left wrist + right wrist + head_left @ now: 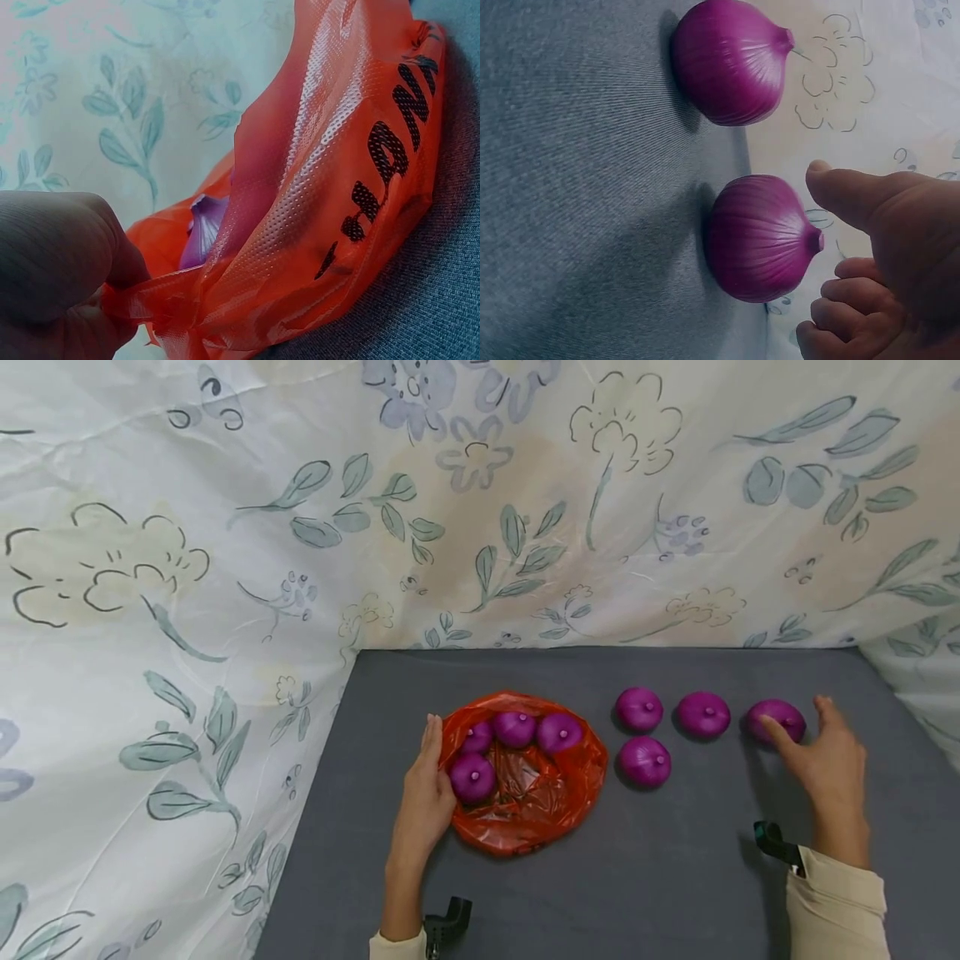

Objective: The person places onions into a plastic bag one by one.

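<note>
A red plastic bag (525,839) with its mouth spread wide sits on the grey table, several purple onions (515,728) inside it. My left hand (423,802) is at the bag's left side; in the left wrist view the thumb and fingers of this hand (67,270) pinch the bag's edge (172,292). Black lettering runs along the bag's outside. Over at the right, my right hand (832,768) hovers beside the rightmost onion (776,722), thumb and fingers spread. In the right wrist view a gap shows between the thumb (847,191) and that onion (761,240).
Between the bag and my right hand lie three more loose onions: an upper left one (639,709), a middle one (702,715) and a lower one (645,762). Floral cloth (480,527) hangs behind and at both sides of the table (675,885).
</note>
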Tool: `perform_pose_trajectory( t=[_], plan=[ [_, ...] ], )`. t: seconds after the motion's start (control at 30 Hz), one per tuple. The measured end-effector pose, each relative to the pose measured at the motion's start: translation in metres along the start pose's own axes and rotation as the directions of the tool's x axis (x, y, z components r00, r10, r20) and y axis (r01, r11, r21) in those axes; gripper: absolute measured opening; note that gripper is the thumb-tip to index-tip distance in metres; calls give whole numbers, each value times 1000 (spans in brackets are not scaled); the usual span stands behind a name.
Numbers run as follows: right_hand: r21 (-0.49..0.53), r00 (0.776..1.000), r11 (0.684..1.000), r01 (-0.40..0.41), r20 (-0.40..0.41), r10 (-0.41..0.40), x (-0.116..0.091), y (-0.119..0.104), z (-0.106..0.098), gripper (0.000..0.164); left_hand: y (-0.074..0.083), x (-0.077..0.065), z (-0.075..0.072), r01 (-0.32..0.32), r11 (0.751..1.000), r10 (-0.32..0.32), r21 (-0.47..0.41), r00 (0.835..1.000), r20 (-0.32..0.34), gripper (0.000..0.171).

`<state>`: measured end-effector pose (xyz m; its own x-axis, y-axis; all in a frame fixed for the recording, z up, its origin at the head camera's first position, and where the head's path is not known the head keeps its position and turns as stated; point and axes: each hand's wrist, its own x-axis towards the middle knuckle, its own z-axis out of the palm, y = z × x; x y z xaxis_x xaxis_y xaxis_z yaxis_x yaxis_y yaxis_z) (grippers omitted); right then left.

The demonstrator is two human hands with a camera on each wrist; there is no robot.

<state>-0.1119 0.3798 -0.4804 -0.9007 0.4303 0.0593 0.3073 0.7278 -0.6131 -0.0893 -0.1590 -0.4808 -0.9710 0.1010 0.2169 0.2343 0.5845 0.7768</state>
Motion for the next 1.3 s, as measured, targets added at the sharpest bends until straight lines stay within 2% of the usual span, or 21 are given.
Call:
perform_pose_trajectory(
  t=[0.23,0.47,0.9,1.3],
  plan=[
    [-7,999,1000,-30,27,30,0,4,7,100,2,-1,0,10,1000,-10,-11,1000,3,83],
    [-19,999,1000,-17,42,18,1,7,12,101,2,-1,1,14,1000,-14,0,1000,4,83],
    [-7,1000,1000,-21,-2,21,5,8,19,94,0,-1,1,15,1000,-15,2,1000,1,84],
    [-10,998,999,-41,-46,41,-2,4,20,90,1,-3,0,13,1000,-13,-6,1000,4,84]
  ],
)
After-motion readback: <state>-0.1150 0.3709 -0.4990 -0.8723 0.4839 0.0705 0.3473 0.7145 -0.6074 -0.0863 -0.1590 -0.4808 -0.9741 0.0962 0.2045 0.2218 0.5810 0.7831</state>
